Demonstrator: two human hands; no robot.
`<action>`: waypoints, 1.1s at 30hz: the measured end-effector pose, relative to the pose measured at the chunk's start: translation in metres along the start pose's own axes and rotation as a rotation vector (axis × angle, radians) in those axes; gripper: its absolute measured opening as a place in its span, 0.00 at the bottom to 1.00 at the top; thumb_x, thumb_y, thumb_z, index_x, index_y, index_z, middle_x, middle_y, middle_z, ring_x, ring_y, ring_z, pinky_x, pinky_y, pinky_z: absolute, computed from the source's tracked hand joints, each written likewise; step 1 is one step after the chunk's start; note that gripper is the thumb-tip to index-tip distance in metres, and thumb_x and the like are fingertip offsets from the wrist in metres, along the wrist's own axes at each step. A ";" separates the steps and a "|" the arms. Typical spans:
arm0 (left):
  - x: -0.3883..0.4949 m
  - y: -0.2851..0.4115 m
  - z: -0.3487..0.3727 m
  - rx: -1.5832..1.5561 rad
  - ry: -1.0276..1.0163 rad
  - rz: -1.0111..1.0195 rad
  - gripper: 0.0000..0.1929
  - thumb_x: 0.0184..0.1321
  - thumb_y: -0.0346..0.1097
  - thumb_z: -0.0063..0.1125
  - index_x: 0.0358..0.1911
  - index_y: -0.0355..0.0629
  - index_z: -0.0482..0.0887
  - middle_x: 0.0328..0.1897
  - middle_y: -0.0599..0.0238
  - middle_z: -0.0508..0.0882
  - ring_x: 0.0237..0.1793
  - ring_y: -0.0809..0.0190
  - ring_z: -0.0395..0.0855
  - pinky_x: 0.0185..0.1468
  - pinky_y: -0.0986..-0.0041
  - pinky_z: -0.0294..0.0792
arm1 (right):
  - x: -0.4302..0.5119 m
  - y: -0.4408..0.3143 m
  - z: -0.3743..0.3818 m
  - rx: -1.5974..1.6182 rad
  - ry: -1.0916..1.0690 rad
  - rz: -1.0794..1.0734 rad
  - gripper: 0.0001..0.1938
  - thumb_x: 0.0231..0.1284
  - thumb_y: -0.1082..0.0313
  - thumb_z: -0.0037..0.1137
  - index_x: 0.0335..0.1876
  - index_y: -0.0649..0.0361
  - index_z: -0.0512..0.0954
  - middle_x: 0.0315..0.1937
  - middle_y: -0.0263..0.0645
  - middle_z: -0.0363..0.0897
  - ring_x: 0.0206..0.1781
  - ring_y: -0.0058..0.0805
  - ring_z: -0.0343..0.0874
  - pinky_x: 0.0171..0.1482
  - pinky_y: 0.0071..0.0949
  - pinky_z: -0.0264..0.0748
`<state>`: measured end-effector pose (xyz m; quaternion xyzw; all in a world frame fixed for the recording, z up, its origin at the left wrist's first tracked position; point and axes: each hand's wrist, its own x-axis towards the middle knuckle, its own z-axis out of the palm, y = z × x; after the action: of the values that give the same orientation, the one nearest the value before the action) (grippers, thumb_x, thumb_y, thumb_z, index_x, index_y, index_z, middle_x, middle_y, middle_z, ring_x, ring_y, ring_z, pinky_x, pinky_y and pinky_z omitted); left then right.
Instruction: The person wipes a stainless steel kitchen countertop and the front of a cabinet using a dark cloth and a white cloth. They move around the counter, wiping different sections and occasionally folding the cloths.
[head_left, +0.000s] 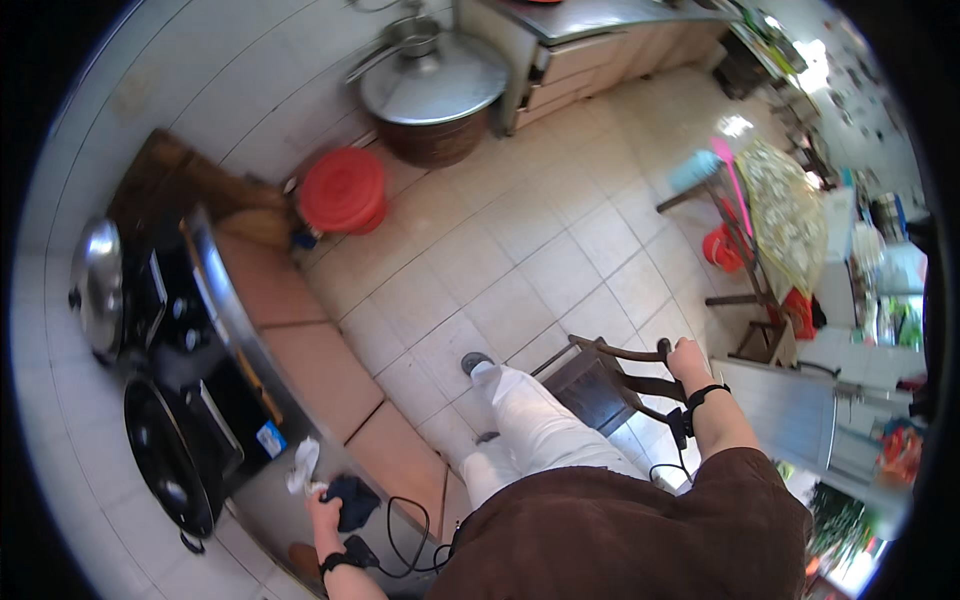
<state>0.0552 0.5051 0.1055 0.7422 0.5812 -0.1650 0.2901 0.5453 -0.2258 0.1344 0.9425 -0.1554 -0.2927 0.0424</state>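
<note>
My left hand (325, 511) is at the steel counter (274, 491), its fingers on a dark cloth (352, 502). A crumpled white cloth or tissue (303, 465) lies just beyond it. My right hand (686, 358) grips the top of the back of a dark wooden chair (592, 386), which stands on the floor at my right side. Black straps with small devices and cables sit on both wrists.
On the left are a gas stove (187, 330), a black wok (166, 454) and a lidded steel pan (99, 285). Ahead stand a red lidded bucket (343, 191) and a large lidded vat (435, 90). A table bearing a yellowish covered heap (784, 217) stands right.
</note>
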 end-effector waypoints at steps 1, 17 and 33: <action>0.003 0.001 0.001 0.028 -0.014 -0.055 0.27 0.37 0.36 0.66 0.47 0.37 0.87 0.55 0.41 0.81 0.59 0.39 0.79 0.65 0.57 0.71 | -0.008 0.006 0.003 -0.003 -0.014 0.062 0.17 0.64 0.67 0.55 0.55 0.65 0.77 0.57 0.56 0.77 0.60 0.56 0.80 0.60 0.47 0.80; -0.024 0.136 -0.046 -0.129 -0.402 0.056 0.19 0.44 0.23 0.60 0.44 0.31 0.86 0.34 0.64 0.85 0.31 0.62 0.82 0.37 0.71 0.75 | -0.056 0.054 0.058 0.268 0.093 0.328 0.20 0.63 0.73 0.54 0.61 0.63 0.73 0.63 0.50 0.71 0.68 0.51 0.70 0.67 0.46 0.75; 0.070 0.556 0.025 0.476 -0.159 0.615 0.25 0.36 0.38 0.74 0.41 0.31 0.87 0.48 0.45 0.86 0.50 0.45 0.86 0.56 0.64 0.78 | 0.037 0.116 0.130 -0.033 -0.446 0.198 0.16 0.61 0.56 0.64 0.51 0.50 0.86 0.54 0.39 0.87 0.62 0.39 0.82 0.69 0.48 0.69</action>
<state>0.6099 0.4563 0.1779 0.9130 0.2531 -0.2574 0.1899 0.4696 -0.3458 0.0270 0.8341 -0.2479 -0.4902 0.0508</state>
